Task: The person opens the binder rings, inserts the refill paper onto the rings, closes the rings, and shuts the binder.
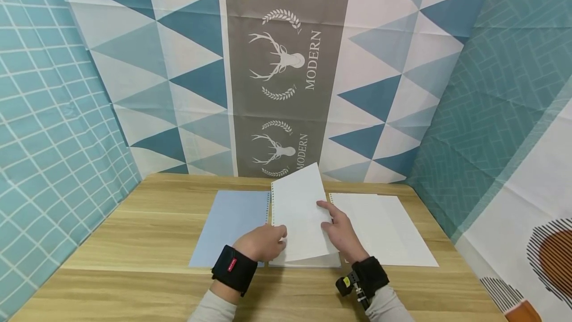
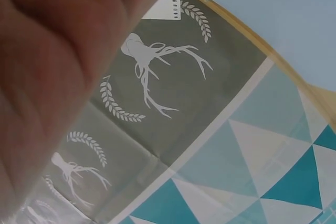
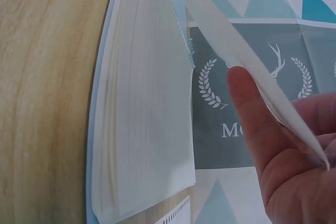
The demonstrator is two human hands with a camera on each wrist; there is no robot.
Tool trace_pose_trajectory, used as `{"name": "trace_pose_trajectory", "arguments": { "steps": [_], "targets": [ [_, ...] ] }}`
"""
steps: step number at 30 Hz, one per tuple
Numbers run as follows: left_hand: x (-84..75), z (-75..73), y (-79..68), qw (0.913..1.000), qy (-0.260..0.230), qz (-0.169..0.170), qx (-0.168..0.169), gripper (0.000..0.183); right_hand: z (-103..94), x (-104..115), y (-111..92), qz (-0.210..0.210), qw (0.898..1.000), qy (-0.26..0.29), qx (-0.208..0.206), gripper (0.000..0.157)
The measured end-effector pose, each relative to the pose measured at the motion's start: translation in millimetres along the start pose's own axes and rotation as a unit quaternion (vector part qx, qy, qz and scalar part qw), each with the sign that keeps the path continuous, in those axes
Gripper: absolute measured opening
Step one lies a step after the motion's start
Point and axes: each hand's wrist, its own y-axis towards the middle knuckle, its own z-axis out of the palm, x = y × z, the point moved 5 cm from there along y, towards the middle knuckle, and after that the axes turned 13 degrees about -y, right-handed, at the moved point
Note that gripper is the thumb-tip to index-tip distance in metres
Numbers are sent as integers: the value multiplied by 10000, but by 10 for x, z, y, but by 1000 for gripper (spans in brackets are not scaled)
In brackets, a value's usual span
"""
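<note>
A white loose-leaf sheet [image 1: 297, 212] with punched holes down its left edge is raised and tilted over an open ring-bound notebook [image 1: 308, 263]. My left hand [image 1: 262, 242] has curled fingers at the sheet's lower left edge; in the left wrist view, that hand [image 2: 52, 66] hides its own fingertips. On the right edge, my right hand [image 1: 341, 230] holds the sheet. The right wrist view shows the sheet [image 3: 252, 66] nearly edge-on between thumb and fingers of that hand [image 3: 294, 182], with lined pages [image 3: 149, 93] beside it. The notebook's pale blue cover [image 1: 234, 222] lies opened left.
More white punched sheets [image 1: 389, 232] lie overlapping on the wooden table [image 1: 147, 247], right of the notebook. A patterned cloth [image 1: 286, 98] hangs behind the table's back edge, and tiled-pattern cloth [image 1: 53, 113] hangs along the left side.
</note>
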Motion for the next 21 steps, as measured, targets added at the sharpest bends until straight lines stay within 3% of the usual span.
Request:
{"name": "trace_pose_trajectory", "arguments": {
  "steps": [21],
  "targets": [
    [1,8,-11,10000,12,-4,39,24,69,-148,26,344,9970,488,490,60]
  ]
}}
